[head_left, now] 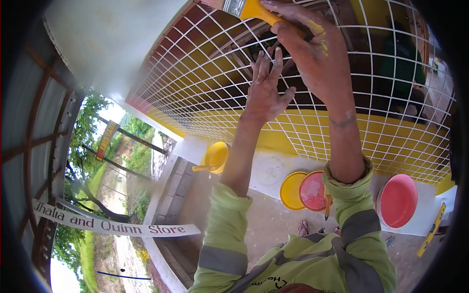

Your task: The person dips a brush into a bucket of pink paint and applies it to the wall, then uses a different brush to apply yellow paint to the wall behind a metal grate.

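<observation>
Raised overhead, my right hand [320, 53] is closed around the orange-yellow handle of a paintbrush [261, 10]. Yellow paint smears mark the back of that hand. The brush's metal band and the start of its bristles show at the top edge, beside a pale surface [117, 34]; the bristle tip is cut off. My left hand [266, 90] is lower and to the left, fingers spread against a white wire grid [386, 75]. It holds nothing, and some whitish paint is on its fingers.
Below are a yellow bucket [218, 155], a round yellow lid [289, 191], a round pink lid [311, 189], a pink bucket [398, 201] and a yellow spirit level [432, 230]. A person [403, 63] is behind the grid. A lettered sign [117, 226] hangs at left.
</observation>
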Action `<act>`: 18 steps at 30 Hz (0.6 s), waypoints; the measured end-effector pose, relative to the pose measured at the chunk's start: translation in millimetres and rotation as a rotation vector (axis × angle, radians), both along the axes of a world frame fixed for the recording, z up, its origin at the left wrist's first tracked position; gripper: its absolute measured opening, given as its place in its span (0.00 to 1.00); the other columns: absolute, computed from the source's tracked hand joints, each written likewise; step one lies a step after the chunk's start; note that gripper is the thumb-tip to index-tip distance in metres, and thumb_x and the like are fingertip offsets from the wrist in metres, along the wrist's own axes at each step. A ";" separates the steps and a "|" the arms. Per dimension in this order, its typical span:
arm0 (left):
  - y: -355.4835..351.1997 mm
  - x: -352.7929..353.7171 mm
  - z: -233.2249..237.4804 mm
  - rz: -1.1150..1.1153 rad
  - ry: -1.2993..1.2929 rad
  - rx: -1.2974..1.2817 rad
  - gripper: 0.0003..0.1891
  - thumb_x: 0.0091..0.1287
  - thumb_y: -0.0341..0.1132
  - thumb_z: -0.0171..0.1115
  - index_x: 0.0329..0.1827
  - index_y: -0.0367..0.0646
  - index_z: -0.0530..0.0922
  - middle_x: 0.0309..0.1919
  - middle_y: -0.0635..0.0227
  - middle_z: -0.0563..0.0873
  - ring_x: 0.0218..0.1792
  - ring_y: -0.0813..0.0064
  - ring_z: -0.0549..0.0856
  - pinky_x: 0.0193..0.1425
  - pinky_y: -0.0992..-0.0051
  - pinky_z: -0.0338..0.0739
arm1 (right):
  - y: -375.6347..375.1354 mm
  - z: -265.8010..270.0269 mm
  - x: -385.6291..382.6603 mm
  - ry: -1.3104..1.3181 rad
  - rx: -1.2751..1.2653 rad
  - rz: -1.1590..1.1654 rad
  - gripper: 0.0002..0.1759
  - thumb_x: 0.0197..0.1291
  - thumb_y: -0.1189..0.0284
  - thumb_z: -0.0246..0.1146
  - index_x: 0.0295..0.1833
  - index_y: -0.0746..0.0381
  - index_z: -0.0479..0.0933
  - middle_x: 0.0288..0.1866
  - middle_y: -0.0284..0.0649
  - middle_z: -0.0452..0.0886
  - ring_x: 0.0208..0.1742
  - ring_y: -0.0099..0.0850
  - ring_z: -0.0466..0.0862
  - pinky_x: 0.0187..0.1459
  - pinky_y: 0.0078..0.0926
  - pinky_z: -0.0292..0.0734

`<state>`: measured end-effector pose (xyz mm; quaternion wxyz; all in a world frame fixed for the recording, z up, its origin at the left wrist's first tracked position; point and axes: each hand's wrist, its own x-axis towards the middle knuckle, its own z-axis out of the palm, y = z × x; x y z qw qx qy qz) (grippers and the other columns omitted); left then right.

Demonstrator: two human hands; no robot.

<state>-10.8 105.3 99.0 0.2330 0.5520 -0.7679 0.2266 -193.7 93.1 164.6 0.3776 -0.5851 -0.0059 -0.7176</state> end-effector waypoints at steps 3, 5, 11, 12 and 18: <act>0.2 -0.9 1.0 0.004 0.004 0.004 0.53 0.53 0.39 0.75 0.83 0.46 0.54 0.78 0.47 0.60 0.78 0.36 0.57 0.81 0.42 0.53 | 18.8 10.7 -16.7 0.121 0.142 -0.001 0.20 0.70 0.79 0.58 0.66 0.73 0.76 0.29 0.31 0.73 0.22 0.16 0.63 0.25 0.14 0.61; 0.1 -1.4 1.3 0.004 0.007 0.006 0.53 0.53 0.39 0.74 0.83 0.46 0.54 0.78 0.47 0.59 0.78 0.36 0.57 0.81 0.43 0.52 | 23.4 12.3 -23.3 0.097 0.160 0.068 0.20 0.70 0.79 0.59 0.66 0.73 0.76 0.28 0.31 0.72 0.22 0.15 0.64 0.25 0.14 0.61; 0.7 -2.0 0.7 0.010 0.015 0.006 0.53 0.54 0.40 0.74 0.83 0.46 0.53 0.78 0.46 0.60 0.78 0.36 0.57 0.81 0.43 0.52 | 16.9 7.6 -13.3 0.004 0.127 -0.005 0.20 0.70 0.78 0.58 0.65 0.73 0.76 0.27 0.33 0.74 0.23 0.15 0.67 0.24 0.14 0.63; 0.7 -1.8 0.7 0.009 0.018 0.009 0.52 0.54 0.40 0.74 0.83 0.46 0.53 0.78 0.46 0.60 0.78 0.36 0.57 0.81 0.42 0.52 | 16.0 7.3 -15.2 0.016 0.127 -0.010 0.20 0.70 0.78 0.58 0.65 0.74 0.76 0.27 0.33 0.74 0.23 0.15 0.68 0.24 0.14 0.63; 1.5 -4.3 1.9 0.011 0.034 0.015 0.52 0.54 0.40 0.74 0.82 0.46 0.53 0.78 0.46 0.60 0.78 0.37 0.58 0.81 0.43 0.52 | 21.8 10.1 -25.1 0.014 0.119 -0.014 0.19 0.70 0.77 0.58 0.64 0.75 0.77 0.29 0.35 0.77 0.24 0.14 0.67 0.25 0.15 0.61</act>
